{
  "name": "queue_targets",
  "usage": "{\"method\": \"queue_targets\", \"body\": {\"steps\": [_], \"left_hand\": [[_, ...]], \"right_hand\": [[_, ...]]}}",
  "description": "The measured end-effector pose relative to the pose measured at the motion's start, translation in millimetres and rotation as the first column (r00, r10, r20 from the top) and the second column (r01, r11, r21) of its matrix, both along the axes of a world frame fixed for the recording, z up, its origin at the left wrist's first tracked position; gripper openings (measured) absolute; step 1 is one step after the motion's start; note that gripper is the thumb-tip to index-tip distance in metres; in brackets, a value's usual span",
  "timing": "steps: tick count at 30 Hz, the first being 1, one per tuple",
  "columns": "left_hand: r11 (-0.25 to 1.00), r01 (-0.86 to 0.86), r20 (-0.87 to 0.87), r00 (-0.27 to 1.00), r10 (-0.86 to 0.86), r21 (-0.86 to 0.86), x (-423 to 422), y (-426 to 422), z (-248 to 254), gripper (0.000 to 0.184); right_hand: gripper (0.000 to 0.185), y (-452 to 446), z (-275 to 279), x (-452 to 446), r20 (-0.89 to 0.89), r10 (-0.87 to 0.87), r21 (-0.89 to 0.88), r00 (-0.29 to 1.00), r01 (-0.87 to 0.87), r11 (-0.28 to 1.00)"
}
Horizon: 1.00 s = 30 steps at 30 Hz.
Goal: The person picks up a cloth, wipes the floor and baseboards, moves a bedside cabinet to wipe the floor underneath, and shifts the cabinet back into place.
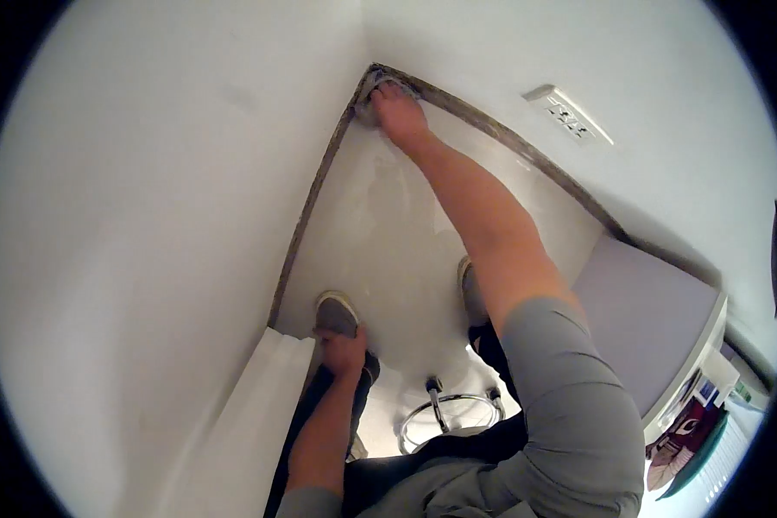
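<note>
At the far corner of the floor, my right hand [399, 112] presses on a crumpled greyish cloth [368, 116]. Its fingers are bent over the cloth, which touches the dark brown baseboard [483, 125] where the two walls meet. My left hand [343, 352] is low on the left, over my dark trouser leg and just below my grey shoe [337, 315] in the picture. Its thumb and fingers are apart, and I see nothing held in it.
The pale floor [388, 259] shows wet-looking smears. A power outlet [570, 116] sits on the right wall. A grey-topped cabinet [643, 298] stands at right, with papers and bags beside it. Behind my feet is a stool's chrome ring [406, 427]; a white panel [255, 388] borders the left.
</note>
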<state>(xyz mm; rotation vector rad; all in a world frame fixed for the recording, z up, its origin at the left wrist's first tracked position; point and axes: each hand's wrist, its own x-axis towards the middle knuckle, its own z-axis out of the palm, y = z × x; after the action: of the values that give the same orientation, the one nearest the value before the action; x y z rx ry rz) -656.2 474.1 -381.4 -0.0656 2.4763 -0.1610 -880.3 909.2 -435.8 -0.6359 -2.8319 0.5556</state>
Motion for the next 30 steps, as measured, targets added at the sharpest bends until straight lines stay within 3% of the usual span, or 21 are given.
{"method": "queue_targets", "body": {"steps": [1,4,8,11,13,14,16,18,20,22,24,26,28,29,30], "left_hand": [[0.999,0.048,-0.058,0.997,-0.048,-0.005,6.0,-2.0,-4.1,0.119],[1.0,-0.018,0.027,0.999,0.018,-0.003,-6.6,12.1,16.0,0.118],[1.0,-0.001,0.007,1.0,0.001,-0.021,-1.1,3.7,8.4,0.121],[1.0,-0.007,-0.007,1.0,0.007,-0.002,-5.4,8.5,12.9,0.12],[0.996,-0.086,0.042,0.995,0.085,0.021,-8.9,12.8,22.7,0.115],[0.996,-0.089,0.043,0.995,0.088,0.026,-4.7,5.5,13.4,0.115],[0.999,0.044,-0.034,0.998,-0.044,-0.006,2.8,-8.4,-4.6,0.119],[0.999,0.031,-0.051,0.998,-0.032,-0.016,3.6,-7.0,-4.6,0.119],[1.0,0.02,-0.069,0.997,-0.022,-0.023,2.3,-5.2,-4.8,0.119],[0.997,0.023,-0.039,0.999,-0.026,-0.07,1.8,-3.4,-5.6,0.12],[1.0,0.017,-0.027,1.0,-0.017,-0.008,-3.5,1.4,4.4,0.12],[0.999,0.011,-0.009,1.0,-0.011,0.051,-7.5,7.7,18.8,0.12],[0.998,-0.058,0.043,0.997,0.057,0.028,-11.1,17.1,26.1,0.115],[0.997,-0.065,0.047,0.997,0.064,0.029,-6.4,13.9,23.7,0.115],[0.999,-0.038,0.021,0.999,0.038,0.015,-3.8,8.5,16.4,0.115]], "right_hand": [[0.033,9.8,-7.9,5.3,0.044,0.086,0.026,0.995,-0.087,0.996],[0.029,35.2,-2.3,37.8,0.217,0.157,0.061,0.963,-0.174,0.983],[0.031,56.9,17.5,139.4,0.321,0.159,0.232,0.934,-0.24,0.943],[0.031,64.1,42.2,194.4,0.469,0.086,0.22,0.879,-0.21,0.953],[0.029,61.2,59.1,203.6,0.664,-0.114,0.193,0.739,-0.022,0.981],[0.029,60.4,61.3,194.1,0.664,-0.116,0.198,0.739,-0.025,0.98],[0.024,53.8,52.3,153.6,0.504,-0.026,0.035,0.863,0.009,0.999],[0.024,36.1,21.5,98.7,0.196,0.103,0.236,0.975,-0.149,0.96],[0.031,12.8,14.0,52.4,0.139,0.275,0.342,0.951,-0.307,0.888],[0.037,-6.1,7.7,39.1,0.154,0.198,0.249,0.968,-0.232,0.94],[0.045,-12.7,3.6,59.9,0.186,0.125,0.136,0.975,-0.152,0.979],[0.054,1.2,6.7,109.9,0.224,0.211,-0.073,0.952,-0.2,0.977],[0.056,19.6,17.3,179.3,0.221,0.273,-0.073,0.936,-0.263,0.962],[0.048,27.8,26.7,219.8,0.253,0.271,-0.087,0.929,-0.258,0.962],[0.052,39.2,33.2,263.2,0.327,0.274,-0.073,0.905,-0.265,0.962]]}}
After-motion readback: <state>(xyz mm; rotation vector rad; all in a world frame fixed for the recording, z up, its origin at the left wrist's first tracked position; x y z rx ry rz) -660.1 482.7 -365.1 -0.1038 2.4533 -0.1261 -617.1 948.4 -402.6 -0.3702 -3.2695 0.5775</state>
